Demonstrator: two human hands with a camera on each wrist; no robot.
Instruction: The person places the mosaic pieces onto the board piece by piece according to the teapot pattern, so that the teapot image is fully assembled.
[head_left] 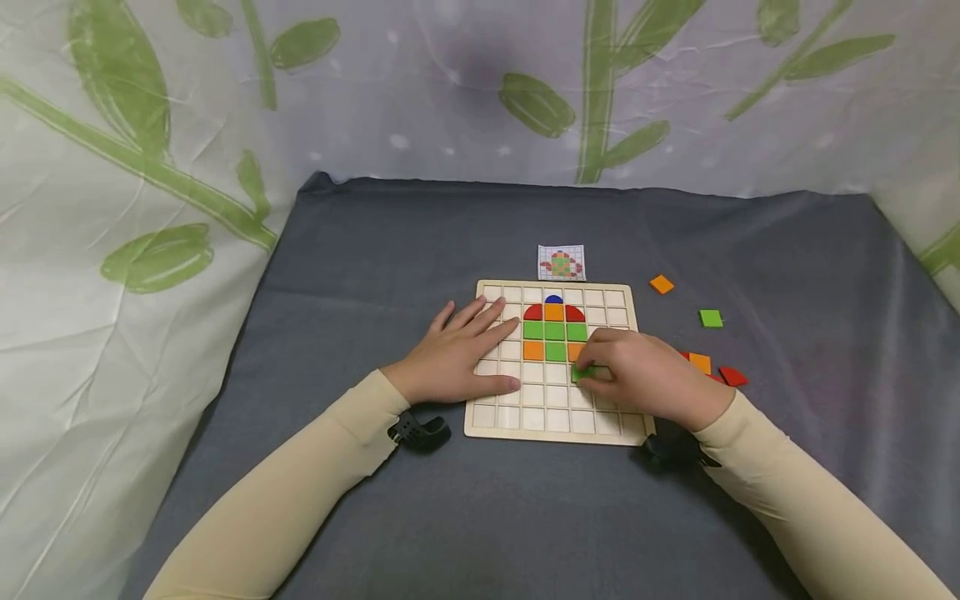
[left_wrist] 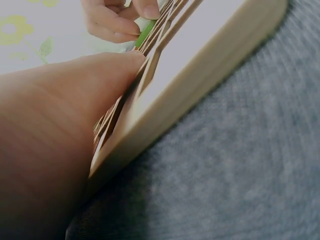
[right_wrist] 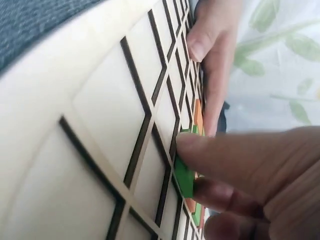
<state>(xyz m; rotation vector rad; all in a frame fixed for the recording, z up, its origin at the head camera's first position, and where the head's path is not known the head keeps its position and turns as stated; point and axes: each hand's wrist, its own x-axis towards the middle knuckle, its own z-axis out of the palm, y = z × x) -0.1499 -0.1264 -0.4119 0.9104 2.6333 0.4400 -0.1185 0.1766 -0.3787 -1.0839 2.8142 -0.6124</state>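
A wooden grid board (head_left: pixel 555 420) lies on the dark cloth, its upper middle filled with red, orange, green and blue tiles. My right hand (head_left: pixel 637 371) pinches a green square tile (head_left: pixel 581 374) between thumb and fingers, right at a cell just below the orange tile on the right of the pattern. In the right wrist view this green tile (right_wrist: pixel 184 175) stands tilted against the grid. My left hand (head_left: pixel 457 354) rests with spread fingers on the board's left side, its thumb (left_wrist: pixel 115 67) along the cells.
A small picture card (head_left: pixel 561 263) with a coloured grid pattern lies behind the board. To the right are a loose orange tile (head_left: pixel 662 284), a green tile (head_left: pixel 711 318) and a few red and orange pieces (head_left: pixel 700 363) partly behind my right hand. A patterned curtain (head_left: pixel 450 92) hangs behind.
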